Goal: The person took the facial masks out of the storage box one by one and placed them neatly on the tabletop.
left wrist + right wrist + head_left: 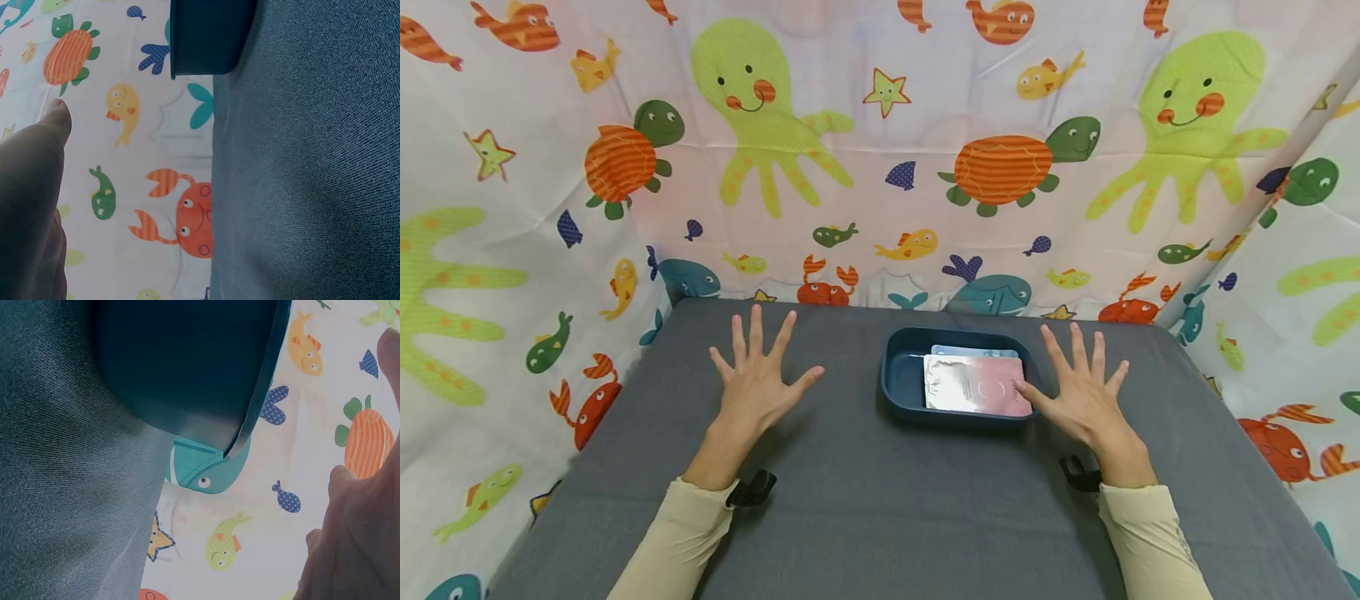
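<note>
A dark blue rectangular tray [901, 400] stands right of the middle of the table. Inside lies a flat pink and silver sachet [973, 385], over a light blue sachet [973, 351] whose upper edge shows behind it. My left hand [756, 392] is spread above the table, well left of the tray, holding nothing. My right hand [1082, 400] is also spread, just right of the tray, its thumb overlapping the sachet's right edge in the head view; whether it touches cannot be told. In the right wrist view the tray wall [187, 369] is beside that hand.
A grey cloth [880, 500] covers the table. Around its back and sides hangs a white curtain [865, 167] printed with sea animals. A black strap [751, 488] sits on the left wrist, and another black strap [1079, 475] on the right.
</note>
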The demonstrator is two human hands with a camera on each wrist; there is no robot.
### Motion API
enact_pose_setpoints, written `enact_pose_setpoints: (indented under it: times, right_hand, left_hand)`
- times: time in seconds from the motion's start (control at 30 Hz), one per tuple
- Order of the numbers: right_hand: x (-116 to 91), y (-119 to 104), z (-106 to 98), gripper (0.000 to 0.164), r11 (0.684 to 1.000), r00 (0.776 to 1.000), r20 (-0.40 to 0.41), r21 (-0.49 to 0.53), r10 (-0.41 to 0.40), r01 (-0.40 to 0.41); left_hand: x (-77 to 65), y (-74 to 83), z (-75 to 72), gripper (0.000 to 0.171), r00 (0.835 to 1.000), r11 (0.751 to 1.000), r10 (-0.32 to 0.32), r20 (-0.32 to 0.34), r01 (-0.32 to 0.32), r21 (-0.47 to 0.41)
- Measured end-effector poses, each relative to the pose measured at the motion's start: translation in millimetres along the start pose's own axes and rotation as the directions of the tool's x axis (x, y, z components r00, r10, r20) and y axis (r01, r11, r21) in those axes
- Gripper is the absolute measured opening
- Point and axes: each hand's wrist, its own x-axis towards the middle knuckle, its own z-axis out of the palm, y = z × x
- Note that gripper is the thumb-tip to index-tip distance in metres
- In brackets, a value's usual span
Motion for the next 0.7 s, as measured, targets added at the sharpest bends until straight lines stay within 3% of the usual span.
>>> enact_pose_setpoints:
  times: [0.3, 0.7]
  right_hand:
    - [-1.5, 0.8, -1.5, 0.098, 1.000, 1.000, 0.008, 0.006, 0.001, -0.001]
    - [4.7, -0.3, -4.7, 0.099, 0.996, 0.994, 0.107, 0.093, 0.004, -0.014]
  left_hand:
    - [-1.0, -1.1, 2.1, 0.095, 1.000, 1.000, 0.005, -0.005, -0.005, 0.001]
    - [0.7, 1.4, -3.4, 0.094, 1.000, 1.000, 0.000, 0.028, 0.000, -0.008]
